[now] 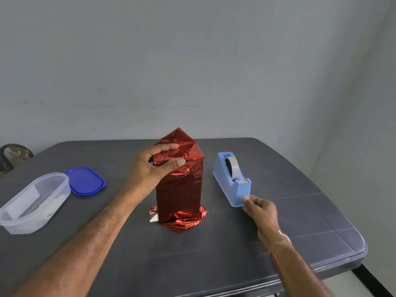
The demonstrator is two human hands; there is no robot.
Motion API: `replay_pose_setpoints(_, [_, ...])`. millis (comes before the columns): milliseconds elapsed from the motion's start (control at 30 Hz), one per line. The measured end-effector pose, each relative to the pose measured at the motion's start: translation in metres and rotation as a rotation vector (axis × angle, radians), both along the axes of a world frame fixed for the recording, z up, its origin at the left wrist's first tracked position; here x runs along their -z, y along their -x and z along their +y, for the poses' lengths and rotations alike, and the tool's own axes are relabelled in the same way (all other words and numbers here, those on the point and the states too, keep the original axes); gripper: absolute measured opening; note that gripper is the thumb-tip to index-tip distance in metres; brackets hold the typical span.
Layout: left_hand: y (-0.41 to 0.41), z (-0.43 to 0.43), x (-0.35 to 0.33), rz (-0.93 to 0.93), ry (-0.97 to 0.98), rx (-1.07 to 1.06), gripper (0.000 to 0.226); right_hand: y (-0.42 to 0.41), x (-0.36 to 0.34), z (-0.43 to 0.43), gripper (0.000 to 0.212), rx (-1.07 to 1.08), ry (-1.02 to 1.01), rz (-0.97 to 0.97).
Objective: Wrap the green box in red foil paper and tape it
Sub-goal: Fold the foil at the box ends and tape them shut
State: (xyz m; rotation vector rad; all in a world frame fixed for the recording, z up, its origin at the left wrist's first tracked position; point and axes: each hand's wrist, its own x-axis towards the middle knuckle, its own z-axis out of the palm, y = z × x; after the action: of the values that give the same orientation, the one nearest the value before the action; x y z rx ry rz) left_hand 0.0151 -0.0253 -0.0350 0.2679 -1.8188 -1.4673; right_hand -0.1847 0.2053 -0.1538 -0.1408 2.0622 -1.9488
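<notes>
A tall box stands upright mid-table, fully covered in red foil paper (pixel 180 194); no green shows. Foil flares loose at its base and rises to a folded peak on top. My left hand (pixel 154 166) grips the folded foil near the top, thumb in front and fingers behind. A blue tape dispenser (pixel 232 181) with a grey roll sits just right of the box. My right hand (pixel 260 209) is at the dispenser's near end, thumb and forefinger pinched together at its front edge; whether a strip of tape is between them I cannot make out.
A clear plastic container (pixel 34 202) lies at the left with its blue lid (pixel 85 181) beside it. The dark table (pixel 300 232) ends at a rounded corner on the right. A camouflage bag (pixel 12 157) sits beyond the far left edge.
</notes>
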Motion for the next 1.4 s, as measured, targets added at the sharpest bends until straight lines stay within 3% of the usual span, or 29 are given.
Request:
replay_pose_setpoints(100, [0.001,0.001,0.000,0.004,-0.005,-0.006,0.047,-0.013,0.000,0.007,0.021,0.010,0.026,0.057])
replay_pose_setpoints(200, [0.001,-0.001,0.000,0.005,0.008,-0.011,0.046,-0.031,-0.029,0.009,0.025,-0.048,0.080,0.274])
replay_pose_setpoints(433, [0.000,-0.003,0.000,0.004,0.024,-0.032,0.047,-0.064,-0.169,-0.037,0.025,-0.552,0.021,0.611])
replay_pose_setpoints(633, [0.000,-0.004,0.000,0.003,0.014,-0.019,0.045,-0.054,-0.207,-0.089,0.008,-0.830,-0.209,0.810])
replay_pose_setpoints(800, [0.001,-0.005,0.002,0.012,0.013,-0.036,0.047,-0.051,-0.208,-0.110,0.008,-0.956,-0.305,0.810])
replay_pose_setpoints(1067, [0.003,-0.006,0.005,0.020,-0.023,-0.006,0.046,-0.050,-0.203,-0.123,0.008,-0.953,-0.294,0.776])
replay_pose_setpoints(1400, [0.007,-0.012,0.011,0.003,-0.018,-0.039,0.066,-0.049,-0.196,-0.131,0.004,-0.918,-0.264,0.769])
